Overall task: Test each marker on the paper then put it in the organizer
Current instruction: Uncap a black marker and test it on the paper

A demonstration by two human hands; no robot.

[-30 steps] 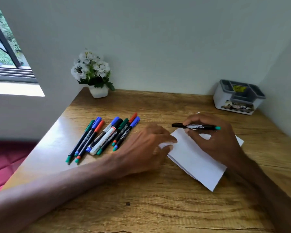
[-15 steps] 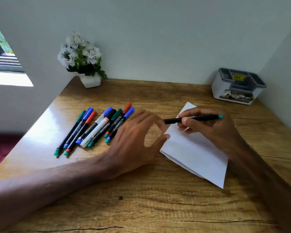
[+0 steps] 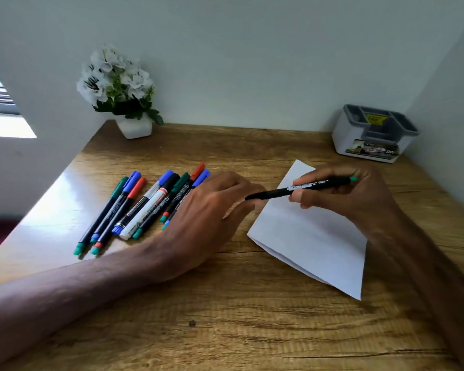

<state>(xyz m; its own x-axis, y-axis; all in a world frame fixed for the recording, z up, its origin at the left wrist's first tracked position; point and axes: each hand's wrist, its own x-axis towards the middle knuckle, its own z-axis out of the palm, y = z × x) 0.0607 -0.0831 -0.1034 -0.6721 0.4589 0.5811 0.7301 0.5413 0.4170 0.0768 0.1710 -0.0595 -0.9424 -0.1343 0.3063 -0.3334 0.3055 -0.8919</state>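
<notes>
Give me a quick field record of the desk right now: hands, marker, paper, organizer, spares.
right hand: holds black marker, teal end outward
left hand: fingers at the marker's left end
paper: white, blank, under the marker
organizer: far right corner, no markers visible inside
spare markers: loose row, left of the hands
flower pot: far left

The left hand [image 3: 212, 218] covers the lower ends of the rightmost markers [image 3: 134, 207] and the black marker's [image 3: 300, 189] capped tip; the right hand [image 3: 351, 199] hides part of the paper [image 3: 311, 236]; both forearms run off the frame; the organizer's [image 3: 370, 135] labels are too small to read.
</notes>
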